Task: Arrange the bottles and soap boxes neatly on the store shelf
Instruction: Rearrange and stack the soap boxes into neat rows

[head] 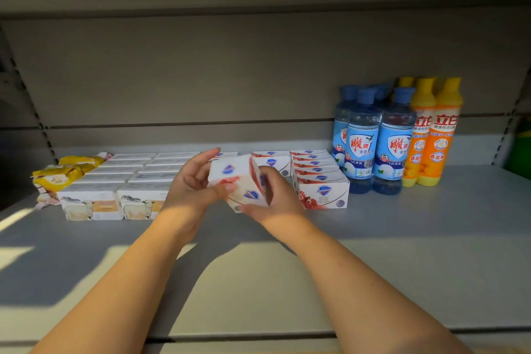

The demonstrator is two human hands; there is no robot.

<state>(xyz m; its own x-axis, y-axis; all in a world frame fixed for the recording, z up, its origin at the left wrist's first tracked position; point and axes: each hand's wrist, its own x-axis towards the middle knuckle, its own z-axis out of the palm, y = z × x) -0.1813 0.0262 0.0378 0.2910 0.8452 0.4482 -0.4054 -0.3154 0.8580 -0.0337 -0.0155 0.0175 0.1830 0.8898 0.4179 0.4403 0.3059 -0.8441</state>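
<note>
The long grey store shelf (pixel 402 253) holds tall blue plastic bottles (pixel 363 141) on the right. The soap is being sorted now. The left hand (pixel 191 184) and right hand (pixel 277 198) curl their fingers round tilted white and red cardboard soap boxes (pixel 240 181), held just above the shelf beside the red row (pixel 319 178). Next they likely need turning straight and setting in line.

1. You have one view, from the wide-angle camera worn on your head.
2. It faces forward and slightly down onto the shelf (pixel 402 253); the back panel (pixel 201 72) fills the upper half.
3. It sits close: your forearms enter from the bottom edge, and your left hand (pixel 189 184) and right hand (pixel 275 198) meet on the soap boxes (pixel 230 172) near frame centre.
4. The shelf's front lip (pixel 287 335) runs along the bottom edge.
</note>
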